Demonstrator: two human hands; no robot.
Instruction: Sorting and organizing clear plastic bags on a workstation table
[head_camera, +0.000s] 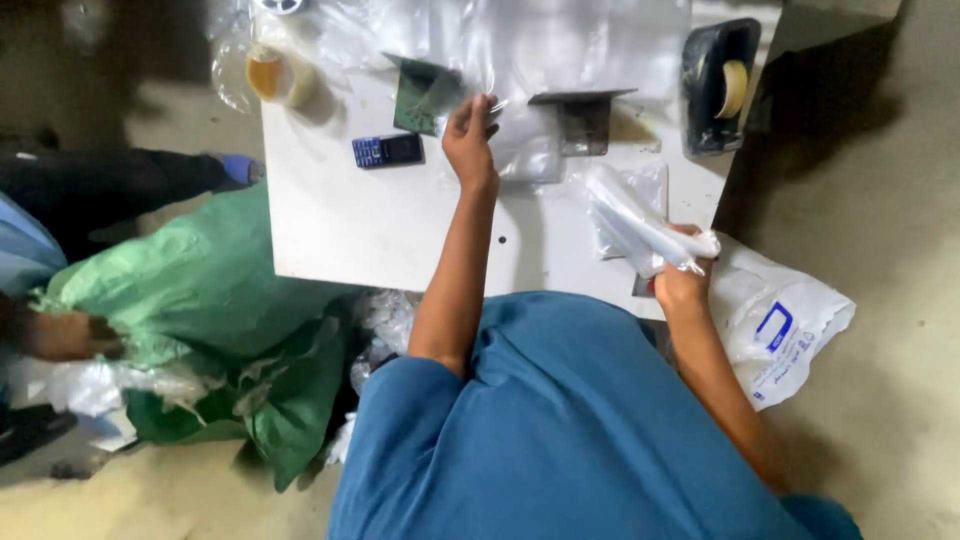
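Rolled clear plastic bags (645, 228), glossy and crumpled into a long white-looking bundle, sit clamped in the right hand (681, 282) at the white table's (350, 230) near edge, while the left hand (470, 140) pinches a clear plastic sheet (530, 150) beside a dark mobile phone (387, 151).

A rolled white packet (645, 228) in clear wrap lies tilted across the right hand (682, 285), gripped at its lower end. A clear plastic bag (530, 150) lies flat at the left hand's (470, 140) fingertips.
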